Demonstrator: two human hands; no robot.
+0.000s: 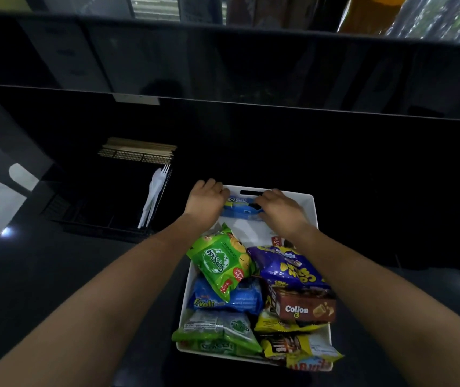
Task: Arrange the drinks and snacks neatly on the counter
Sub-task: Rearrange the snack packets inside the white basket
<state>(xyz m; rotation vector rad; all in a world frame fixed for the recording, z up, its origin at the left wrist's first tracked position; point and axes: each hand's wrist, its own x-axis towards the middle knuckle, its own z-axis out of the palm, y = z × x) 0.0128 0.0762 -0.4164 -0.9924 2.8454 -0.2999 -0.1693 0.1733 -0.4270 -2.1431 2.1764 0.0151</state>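
Held over the far end of the white bin (312, 203), near the middle of the dark counter (368, 236): a blue snack packet (241, 208). Gripped at its left end by the left hand (206, 203), fingers (219, 189) curled round the wrapper; gripped at its right end by the right hand (280, 209), fingers likewise curled and clamped on the film. Judged light, soft and crinkly, with a slick wrapper prone to slipping under a loose pinch and brittle contents prone to crushing under a hard one. Best taken by the sealed end seams or cradled flat, never squeezed across the middle. Heaped in the same bin toward the counter's near edge: a green bag (220, 261), a purple bag (287, 268), a brown Collon box (304, 308), more packets underneath. Expect slumping and sliding from the puffed bags, easy squaring from the stiff box. Off toward the counter's left edge, a black wire caddy (136, 157) with white plastic cutlery (153, 196).
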